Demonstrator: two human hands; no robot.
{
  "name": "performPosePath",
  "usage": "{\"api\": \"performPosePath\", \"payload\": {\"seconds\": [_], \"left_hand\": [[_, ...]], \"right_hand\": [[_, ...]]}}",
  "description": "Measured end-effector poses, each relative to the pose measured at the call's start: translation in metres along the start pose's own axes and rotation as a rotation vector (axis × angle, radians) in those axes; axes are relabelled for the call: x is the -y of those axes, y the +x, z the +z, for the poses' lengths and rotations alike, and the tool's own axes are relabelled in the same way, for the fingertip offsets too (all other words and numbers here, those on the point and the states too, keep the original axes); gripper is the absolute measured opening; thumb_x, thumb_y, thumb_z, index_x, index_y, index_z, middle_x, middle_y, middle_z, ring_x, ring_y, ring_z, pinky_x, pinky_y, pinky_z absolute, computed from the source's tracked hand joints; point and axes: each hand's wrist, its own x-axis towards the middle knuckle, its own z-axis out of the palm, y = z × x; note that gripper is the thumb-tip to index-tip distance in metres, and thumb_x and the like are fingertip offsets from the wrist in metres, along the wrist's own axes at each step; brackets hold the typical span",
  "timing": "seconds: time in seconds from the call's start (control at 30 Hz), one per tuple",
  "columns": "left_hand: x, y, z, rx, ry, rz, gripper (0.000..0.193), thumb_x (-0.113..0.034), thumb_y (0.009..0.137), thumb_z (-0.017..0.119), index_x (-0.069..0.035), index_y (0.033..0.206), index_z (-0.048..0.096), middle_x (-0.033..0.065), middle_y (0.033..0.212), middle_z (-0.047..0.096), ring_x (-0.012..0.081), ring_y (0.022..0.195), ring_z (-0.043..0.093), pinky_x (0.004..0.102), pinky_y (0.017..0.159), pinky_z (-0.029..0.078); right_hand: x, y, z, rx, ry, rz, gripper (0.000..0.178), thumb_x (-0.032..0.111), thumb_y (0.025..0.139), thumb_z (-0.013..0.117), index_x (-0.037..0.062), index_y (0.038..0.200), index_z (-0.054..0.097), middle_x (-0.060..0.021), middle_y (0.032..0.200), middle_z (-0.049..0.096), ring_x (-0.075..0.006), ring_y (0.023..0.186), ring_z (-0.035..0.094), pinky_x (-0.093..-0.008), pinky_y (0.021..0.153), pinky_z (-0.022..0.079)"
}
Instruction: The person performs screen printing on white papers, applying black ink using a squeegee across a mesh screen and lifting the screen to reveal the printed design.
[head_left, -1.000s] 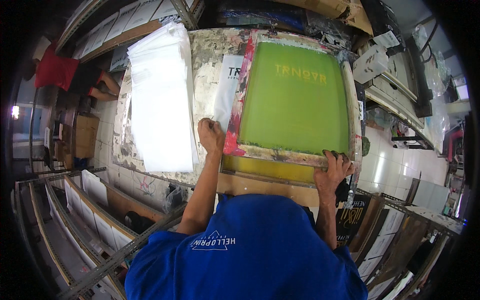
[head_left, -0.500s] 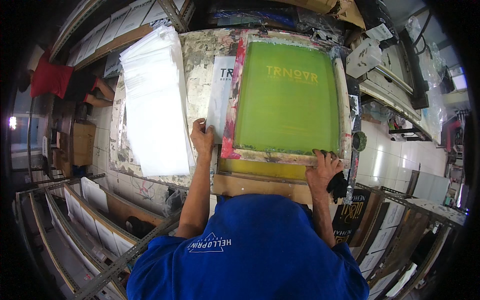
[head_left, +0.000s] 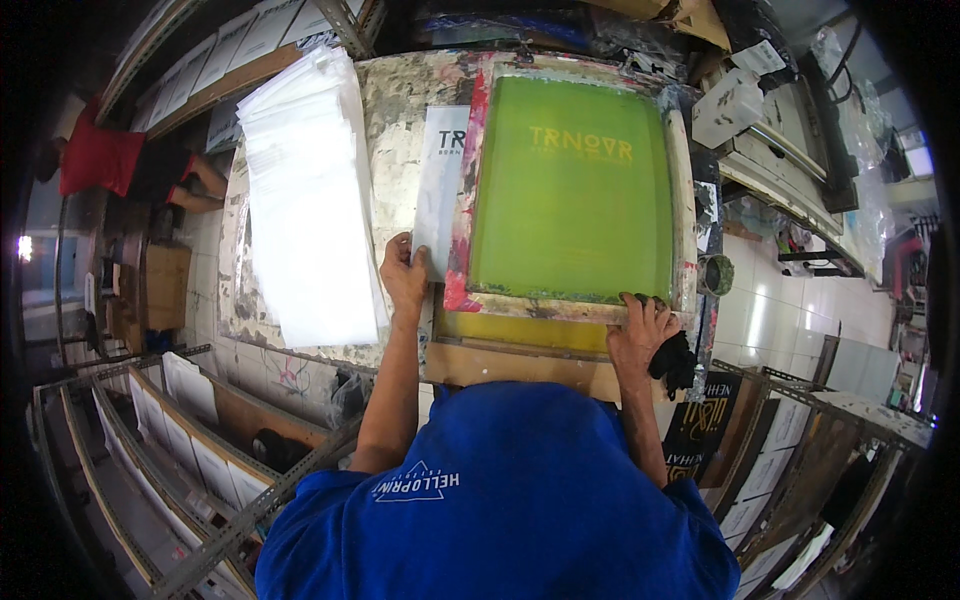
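Observation:
A wooden screen-printing frame (head_left: 540,306) with green mesh (head_left: 575,220) lies on the worktable, its rim smeared with red and dark ink. My right hand (head_left: 640,336) grips the near right corner, fingers curled over the rim. Beside that wrist hangs a black cloth (head_left: 674,360). A white printed sheet or flat bag (head_left: 437,195) sticks out from under the frame's left side; the rest is covered. My left hand (head_left: 405,274) pinches its near left corner between thumb and fingers. Below the frame's near edge shows a yellow surface (head_left: 520,328).
Left of my left hand lies a fanned stack of white sheets or bags (head_left: 308,200) on the stained worktable (head_left: 395,100). A small round container (head_left: 716,274) is by the right edge. Metal racks (head_left: 200,440) stand both sides. A person in red (head_left: 105,155) is at far left.

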Motion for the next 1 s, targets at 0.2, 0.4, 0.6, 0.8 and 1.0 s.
{"api": "performPosePath", "payload": {"seconds": [0.2, 0.4, 0.6, 0.8, 1.0], "left_hand": [[0.008, 0.003, 0.000, 0.006, -0.055, -0.036, 0.034, 0.000, 0.080, 0.072, 0.000, 0.113, 0.065, 0.0051, 0.084, 0.065, 0.0130, 0.074, 0.059, 0.0280, 0.069, 0.050], [0.005, 0.003, -0.001, -0.005, -0.071, -0.042, 0.031, 0.000, 0.081, 0.071, 0.000, 0.112, 0.065, 0.0039, 0.085, 0.064, 0.0122, 0.073, 0.058, 0.0266, 0.069, 0.049], [0.005, 0.004, -0.003, 0.007, -0.143, -0.069, 0.029, 0.000, 0.082, 0.070, 0.002, 0.111, 0.065, 0.0055, 0.086, 0.065, 0.0124, 0.073, 0.059, 0.0259, 0.069, 0.049], [-0.005, 0.008, -0.007, 0.038, 0.264, 0.167, 0.041, -0.012, 0.080, 0.076, -0.008, 0.120, 0.067, 0.0109, 0.117, 0.064, 0.0240, 0.105, 0.060, 0.0362, 0.089, 0.048], [0.000, 0.045, -0.005, 0.278, 0.650, 0.458, 0.055, -0.037, 0.081, 0.076, -0.024, 0.133, 0.063, 0.0082, 0.155, 0.040, 0.0374, 0.144, 0.029, 0.0605, 0.110, 0.023]], "right_hand": [[-0.002, -0.004, 0.007, 0.026, -0.032, 0.010, 0.061, 0.003, 0.055, 0.067, 0.0135, 0.115, 0.066, -0.0113, 0.110, 0.059, -0.0368, 0.106, 0.049, -0.0530, 0.096, 0.027], [-0.006, -0.006, 0.009, 0.053, -0.020, 0.016, 0.061, 0.004, 0.056, 0.071, 0.0135, 0.116, 0.065, -0.0114, 0.110, 0.058, -0.0370, 0.107, 0.048, -0.0537, 0.096, 0.028], [-0.007, -0.007, 0.011, 0.042, 0.010, -0.005, 0.060, 0.005, 0.058, 0.076, 0.0126, 0.116, 0.064, -0.0118, 0.112, 0.058, -0.0371, 0.112, 0.048, -0.0543, 0.098, 0.027], [-0.008, -0.009, 0.009, 0.049, 0.002, 0.015, 0.059, 0.006, 0.059, 0.076, 0.0122, 0.116, 0.064, -0.0120, 0.112, 0.058, -0.0370, 0.114, 0.047, -0.0558, 0.100, 0.026], [-0.004, -0.005, 0.003, 0.075, 0.021, 0.009, 0.056, 0.006, 0.061, 0.075, 0.0116, 0.116, 0.065, -0.0127, 0.112, 0.058, -0.0377, 0.114, 0.048, -0.0559, 0.099, 0.027]]}}
